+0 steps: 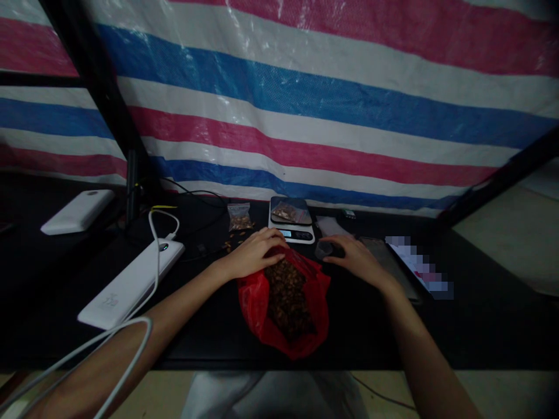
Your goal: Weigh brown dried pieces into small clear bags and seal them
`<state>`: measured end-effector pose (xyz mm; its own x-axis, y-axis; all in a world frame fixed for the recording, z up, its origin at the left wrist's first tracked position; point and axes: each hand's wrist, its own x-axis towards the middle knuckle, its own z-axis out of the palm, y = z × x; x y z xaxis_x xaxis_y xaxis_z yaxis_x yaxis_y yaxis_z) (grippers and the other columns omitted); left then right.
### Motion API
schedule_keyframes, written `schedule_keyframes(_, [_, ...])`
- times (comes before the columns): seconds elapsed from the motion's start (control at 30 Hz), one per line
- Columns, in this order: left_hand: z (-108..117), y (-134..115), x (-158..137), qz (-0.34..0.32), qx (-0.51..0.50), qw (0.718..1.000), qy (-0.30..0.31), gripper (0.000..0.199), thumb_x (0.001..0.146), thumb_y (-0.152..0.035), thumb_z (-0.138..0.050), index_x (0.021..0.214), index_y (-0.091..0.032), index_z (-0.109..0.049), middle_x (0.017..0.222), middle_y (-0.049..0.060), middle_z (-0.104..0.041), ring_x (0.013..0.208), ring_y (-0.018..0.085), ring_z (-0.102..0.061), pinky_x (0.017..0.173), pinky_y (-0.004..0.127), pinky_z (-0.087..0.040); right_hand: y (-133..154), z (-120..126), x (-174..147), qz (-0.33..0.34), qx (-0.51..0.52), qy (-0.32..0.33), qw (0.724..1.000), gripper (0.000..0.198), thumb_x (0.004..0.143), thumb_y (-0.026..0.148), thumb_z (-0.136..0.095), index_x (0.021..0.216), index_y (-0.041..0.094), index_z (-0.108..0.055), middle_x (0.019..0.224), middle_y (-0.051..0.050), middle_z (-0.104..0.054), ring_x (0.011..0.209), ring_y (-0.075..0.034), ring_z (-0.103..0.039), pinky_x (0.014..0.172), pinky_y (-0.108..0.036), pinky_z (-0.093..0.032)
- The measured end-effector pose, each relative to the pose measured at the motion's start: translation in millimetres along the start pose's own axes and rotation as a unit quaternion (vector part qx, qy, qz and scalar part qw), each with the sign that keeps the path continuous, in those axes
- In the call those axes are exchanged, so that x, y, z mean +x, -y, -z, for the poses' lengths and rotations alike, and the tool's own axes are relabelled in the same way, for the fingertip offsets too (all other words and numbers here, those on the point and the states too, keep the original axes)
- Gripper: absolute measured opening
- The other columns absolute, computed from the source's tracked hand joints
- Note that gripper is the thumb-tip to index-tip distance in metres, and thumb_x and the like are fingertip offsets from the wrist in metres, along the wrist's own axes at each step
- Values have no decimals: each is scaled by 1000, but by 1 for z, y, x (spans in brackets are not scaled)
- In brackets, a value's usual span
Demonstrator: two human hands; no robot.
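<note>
A red plastic bag (255, 311) stands in front of me, its mouth folded open over many small brown dried pieces (288, 297). My left hand (257, 253) holds the bag's far left rim, fingers bent over the edge. Just right of the bag, my right hand (356, 259) has thumb and fingers closed around the side of a small clear plastic cup (323, 250). Behind the bag sits a white kitchen scale (274, 226) with a lit display. On its dark plate lies a small clear bag (286, 212) with some brown pieces inside.
A filled zip bag (240, 218) and loose pieces lie left of the scale. Clear bags (332, 226) lie to its right. White power banks (131, 285) with cables are at left; a dark flat device (391, 267) and lit phone screen (419, 267) at right. Striped sheeting (305, 128) hangs behind.
</note>
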<state>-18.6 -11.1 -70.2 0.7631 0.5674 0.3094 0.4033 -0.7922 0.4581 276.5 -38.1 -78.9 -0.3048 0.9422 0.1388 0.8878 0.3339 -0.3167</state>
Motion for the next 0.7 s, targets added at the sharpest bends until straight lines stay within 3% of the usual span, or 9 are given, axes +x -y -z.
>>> schedule_keyframes(0.2, [-1,1,0,-5,-9,1000,11,22,89,-30,-47,103,-20,-60,104,5,-57,102,18,-51,93,31,-38,8,-13,8,-7,82,-24,996,32,75,34,-61,106,26,-58,109,-3,-63,103,-24,-57,92,-43,-41])
schedule_keyframes(0.37, [-3,5,0,-8,-9,1000,20,21,90,-29,-46,101,-20,-61,99,4,-60,98,18,-53,90,31,-40,14,-16,11,-1,178,-84,980,32,75,27,-60,107,23,-55,106,-5,-64,98,-21,-60,88,-37,-45])
schedule_keyframes(0.53, [-3,5,-1,-2,-3,1000,26,21,90,-29,-45,99,-20,-61,96,4,-61,95,17,-55,87,30,-42,28,-25,10,30,160,-106,981,40,77,36,-60,113,22,-53,113,-7,-61,103,-22,-56,91,-39,-43])
schedule_keyframes(0.7, [-3,5,-1,-4,7,999,33,21,90,-28,-45,98,-19,-62,95,4,-61,95,17,-55,86,30,-42,38,-21,6,40,58,-96,993,39,79,40,-57,114,25,-52,112,-6,-61,106,-23,-54,93,-42,-41])
